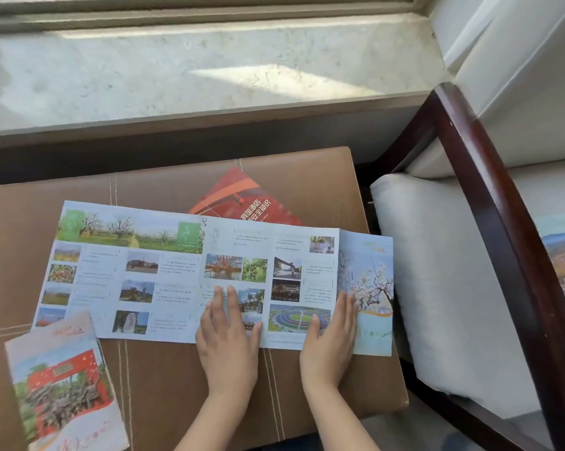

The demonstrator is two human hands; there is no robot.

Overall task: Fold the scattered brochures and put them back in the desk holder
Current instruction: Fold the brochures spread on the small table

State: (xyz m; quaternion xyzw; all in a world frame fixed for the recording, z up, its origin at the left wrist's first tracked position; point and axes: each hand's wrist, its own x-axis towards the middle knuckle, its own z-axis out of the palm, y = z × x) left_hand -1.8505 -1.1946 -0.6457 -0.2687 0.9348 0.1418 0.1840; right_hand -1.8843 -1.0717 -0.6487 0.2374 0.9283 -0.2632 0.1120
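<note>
On the brown table by the windowsill, a long brochure lies unfolded and flat, its right end reaching the table's right edge. Both hands rest palm-down on its near right part: the left hand with fingers together and flat over the middle panels, the right hand likewise flat, fingers extended along the crease where the last cover panel begins. Neither hand grips anything; they only press. 2 more brochures are near: a folded one at the near left, overlapping the open sheet's corner, and a red one partly tucked under its far edge. Another printed sheet shows on the chair at right. No holder is in view. Judging by how it lies, the sheet is thin, light paper, limp across its length but ready to bend along its existing creases; it would slide easily on the smooth top and could crumple if pinched mid-panel. Best taken by the right cover panel's outer edge, with the left hand pinning the middle while it folds over.
</note>
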